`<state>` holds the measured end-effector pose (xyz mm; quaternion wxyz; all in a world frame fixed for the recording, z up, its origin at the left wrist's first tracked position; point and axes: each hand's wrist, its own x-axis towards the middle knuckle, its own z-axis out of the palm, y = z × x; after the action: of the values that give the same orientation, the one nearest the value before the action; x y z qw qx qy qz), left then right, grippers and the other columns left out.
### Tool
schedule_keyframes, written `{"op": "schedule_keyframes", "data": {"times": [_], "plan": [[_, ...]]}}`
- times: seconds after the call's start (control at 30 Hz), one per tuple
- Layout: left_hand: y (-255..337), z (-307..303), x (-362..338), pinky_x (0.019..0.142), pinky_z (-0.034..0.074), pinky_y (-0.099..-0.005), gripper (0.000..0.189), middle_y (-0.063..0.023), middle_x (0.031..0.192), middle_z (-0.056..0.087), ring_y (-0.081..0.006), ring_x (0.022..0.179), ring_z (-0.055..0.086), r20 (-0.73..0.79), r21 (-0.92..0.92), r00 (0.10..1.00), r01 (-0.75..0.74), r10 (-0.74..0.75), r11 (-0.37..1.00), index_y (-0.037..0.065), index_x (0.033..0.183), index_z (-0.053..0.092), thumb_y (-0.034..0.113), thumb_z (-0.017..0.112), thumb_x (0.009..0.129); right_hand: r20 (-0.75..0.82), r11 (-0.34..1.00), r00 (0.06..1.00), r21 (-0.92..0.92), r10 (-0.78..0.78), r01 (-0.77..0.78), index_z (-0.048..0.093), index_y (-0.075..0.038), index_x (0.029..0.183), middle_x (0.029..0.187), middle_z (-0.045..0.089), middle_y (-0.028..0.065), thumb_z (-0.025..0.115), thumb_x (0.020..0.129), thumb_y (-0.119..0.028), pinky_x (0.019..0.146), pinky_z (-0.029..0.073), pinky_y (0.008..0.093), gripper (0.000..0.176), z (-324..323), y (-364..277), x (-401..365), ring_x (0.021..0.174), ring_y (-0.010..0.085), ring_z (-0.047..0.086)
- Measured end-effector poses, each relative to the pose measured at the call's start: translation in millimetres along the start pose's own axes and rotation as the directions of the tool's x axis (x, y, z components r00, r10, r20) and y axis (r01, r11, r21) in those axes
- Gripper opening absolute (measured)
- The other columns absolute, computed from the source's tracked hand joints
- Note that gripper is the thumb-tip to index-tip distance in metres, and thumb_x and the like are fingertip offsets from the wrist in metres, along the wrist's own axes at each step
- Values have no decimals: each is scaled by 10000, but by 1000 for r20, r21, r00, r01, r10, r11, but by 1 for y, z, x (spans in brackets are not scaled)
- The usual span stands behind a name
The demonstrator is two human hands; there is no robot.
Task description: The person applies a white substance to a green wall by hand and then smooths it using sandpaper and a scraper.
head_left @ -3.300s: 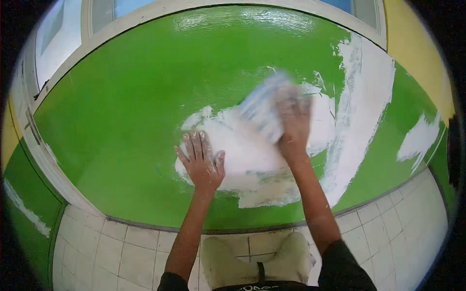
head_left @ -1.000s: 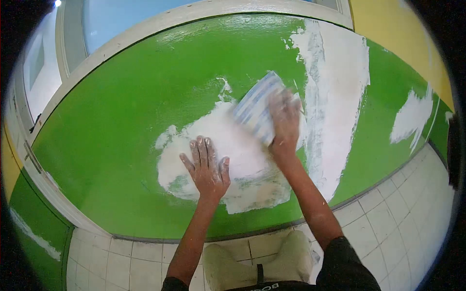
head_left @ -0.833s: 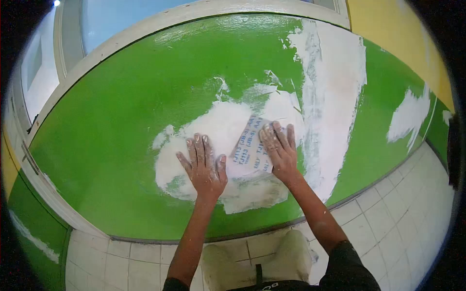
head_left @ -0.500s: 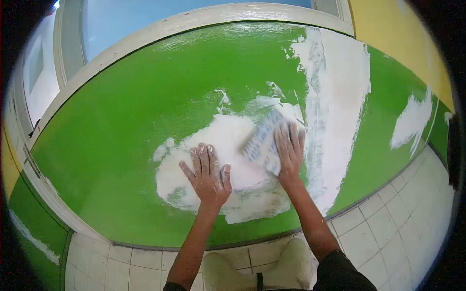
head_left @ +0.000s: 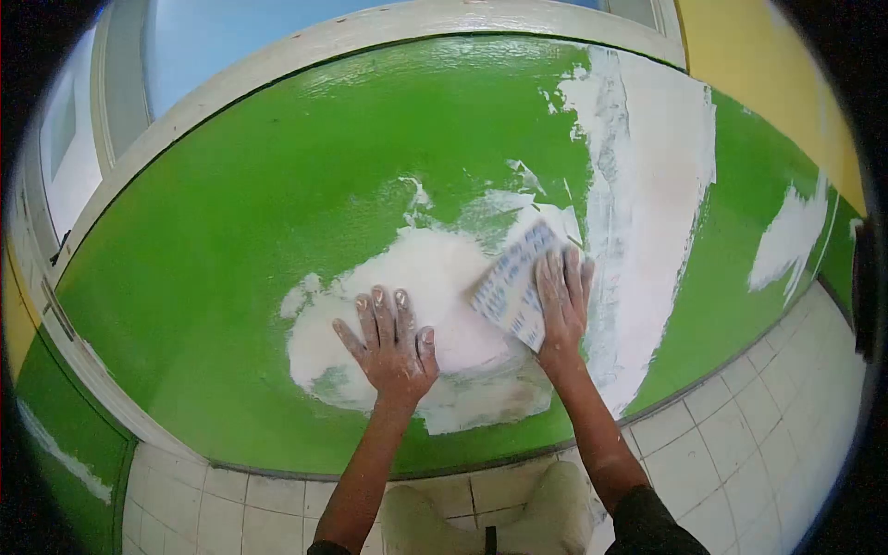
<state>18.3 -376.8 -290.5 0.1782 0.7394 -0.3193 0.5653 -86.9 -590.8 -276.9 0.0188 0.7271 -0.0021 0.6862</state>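
A sheet of sandpaper (head_left: 511,289), its pale back printed in blue, lies against the wall under my right hand (head_left: 561,301). My right fingers press its right part flat. My left hand (head_left: 396,344) rests with spread fingers on a white filler patch (head_left: 421,257), left of the sheet, holding nothing. White dust coats the fingers of both hands. The patch has ragged edges, and green shows through its lower part. The sheet's grit side is hidden against the wall.
Around the patch is the green wall (head_left: 231,231). A broad white filler strip (head_left: 661,185) runs down it at right, with a smaller white patch (head_left: 789,236) beyond. A pale window ledge (head_left: 370,25) curves above. Light floor tiles (head_left: 721,435) meet the wall's base.
My right hand and the sandpaper have shifted slightly down and to the right in view. My left hand stays spread on the patch. The view itself has moved a little.
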Motion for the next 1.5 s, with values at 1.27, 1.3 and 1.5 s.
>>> {"op": "schedule_keyframes", "data": {"times": [1.27, 1.3, 1.5], "plan": [[-45, -13, 22, 1166, 83, -605, 689, -156, 1535, 344, -314, 1450, 264, -42, 72, 994, -97, 100, 993, 15, 1446, 398, 494, 444, 953, -200, 988, 969, 75, 147, -134, 495, -38, 1391, 1459, 465, 155, 664, 793, -72, 1175, 151, 548, 622, 13, -34, 57, 1417, 370, 328], [-45, -14, 23, 1166, 83, -605, 689, -156, 1535, 344, -314, 1450, 264, -42, 79, 994, -98, 101, 992, 15, 1446, 398, 494, 444, 953, -133, 990, 986, 114, 97, -82, 500, -40, 1385, 1445, 475, 170, 663, 776, -73, 1162, 168, 574, 631, 20, -48, 59, 1407, 370, 343], [-44, -15, 16, 1153, 74, -628, 924, -288, 1540, 224, -418, 1454, 182, -112, -1, 992, 57, -57, 998, -65, 1467, 271, 643, 451, 900, -100, 974, 971, 53, -216, 222, 527, -45, 1358, 1436, 475, 185, 663, 762, -97, 1158, 197, 584, 614, 38, -37, 67, 1380, 326, 390]]}}
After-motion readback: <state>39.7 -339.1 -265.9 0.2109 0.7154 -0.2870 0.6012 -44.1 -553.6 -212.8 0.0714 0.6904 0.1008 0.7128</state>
